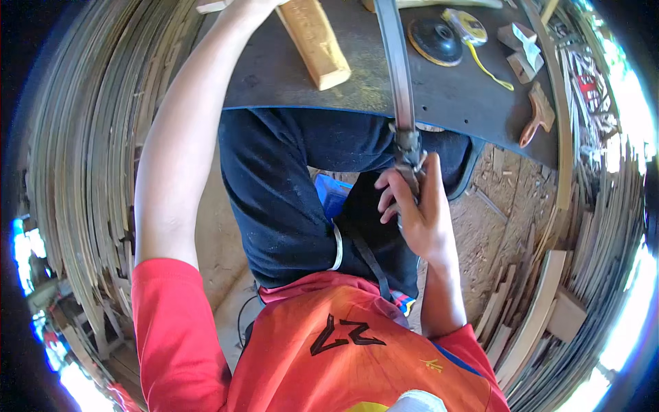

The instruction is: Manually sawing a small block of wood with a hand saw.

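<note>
Head camera view: one long metal bar [400, 75], apparently a bar clamp, held at its near end by the right hand [420, 213]. The digits are loosely closed around the handle just below a dark end fitting [408, 145], one being laid along its right side. The bar is extended over a dark worktable [473, 96], from the upper edge of the view to past the near table edge, above dark trousers [268, 178]. The left forearm [182, 137] is stretched to the upper edge; the left hand is cut off there, so its grip cannot be told.

On the table: one wooden block [316, 44], left of the bar; to its right, one black round disc [434, 42], one yellow tape measure [467, 27], one brown-handled flat brush [540, 113]. At both sides: stacked timber strips [89, 137].

Writing: large dark angular characters and a small yellow mark are printed on the red-orange jersey [343, 364]; lettering on the tape measure cannot be made out.
</note>
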Action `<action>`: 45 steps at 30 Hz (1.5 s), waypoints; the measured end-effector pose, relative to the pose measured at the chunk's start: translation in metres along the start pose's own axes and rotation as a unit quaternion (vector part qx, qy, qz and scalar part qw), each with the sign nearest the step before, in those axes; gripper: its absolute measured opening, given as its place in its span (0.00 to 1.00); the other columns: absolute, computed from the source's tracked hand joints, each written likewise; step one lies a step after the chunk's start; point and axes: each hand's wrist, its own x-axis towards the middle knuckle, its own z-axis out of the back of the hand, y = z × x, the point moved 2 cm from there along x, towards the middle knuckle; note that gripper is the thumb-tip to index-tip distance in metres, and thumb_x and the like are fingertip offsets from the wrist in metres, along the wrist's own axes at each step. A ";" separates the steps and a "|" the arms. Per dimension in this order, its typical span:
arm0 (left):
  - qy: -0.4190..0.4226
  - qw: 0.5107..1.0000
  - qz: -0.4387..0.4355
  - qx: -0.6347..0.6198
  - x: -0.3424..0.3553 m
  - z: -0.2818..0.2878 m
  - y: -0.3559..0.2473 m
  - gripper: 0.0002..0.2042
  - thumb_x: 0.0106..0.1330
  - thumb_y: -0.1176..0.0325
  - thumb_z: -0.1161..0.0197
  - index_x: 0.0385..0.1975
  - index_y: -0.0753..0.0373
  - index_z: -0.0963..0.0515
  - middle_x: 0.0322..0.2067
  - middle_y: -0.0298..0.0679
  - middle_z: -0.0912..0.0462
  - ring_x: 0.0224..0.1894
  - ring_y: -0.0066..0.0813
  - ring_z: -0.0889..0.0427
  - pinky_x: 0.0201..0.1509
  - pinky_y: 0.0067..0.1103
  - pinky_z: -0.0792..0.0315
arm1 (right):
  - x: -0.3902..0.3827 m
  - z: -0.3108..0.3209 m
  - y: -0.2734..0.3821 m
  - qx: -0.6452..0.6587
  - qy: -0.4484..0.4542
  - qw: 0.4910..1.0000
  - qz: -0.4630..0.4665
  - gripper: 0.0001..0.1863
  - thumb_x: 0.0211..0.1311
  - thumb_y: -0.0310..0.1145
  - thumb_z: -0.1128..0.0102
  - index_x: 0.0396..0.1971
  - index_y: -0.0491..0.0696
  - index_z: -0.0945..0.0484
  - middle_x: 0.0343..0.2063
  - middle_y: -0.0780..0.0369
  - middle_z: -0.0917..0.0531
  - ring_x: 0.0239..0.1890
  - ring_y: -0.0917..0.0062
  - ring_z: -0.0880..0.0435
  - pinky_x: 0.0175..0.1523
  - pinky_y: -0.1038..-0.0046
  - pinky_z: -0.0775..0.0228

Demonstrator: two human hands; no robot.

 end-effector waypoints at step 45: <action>-0.004 0.999 0.035 -0.034 -0.008 -0.005 -0.007 0.29 0.77 0.44 0.52 0.49 0.67 0.16 0.52 0.54 0.15 0.56 0.52 0.16 0.60 0.42 0.23 | 0.000 -0.045 0.041 -0.344 -0.054 0.935 0.066 0.14 0.79 0.41 0.48 0.37 0.44 0.30 0.14 0.49 0.22 0.20 0.47 0.18 0.23 0.50 0.30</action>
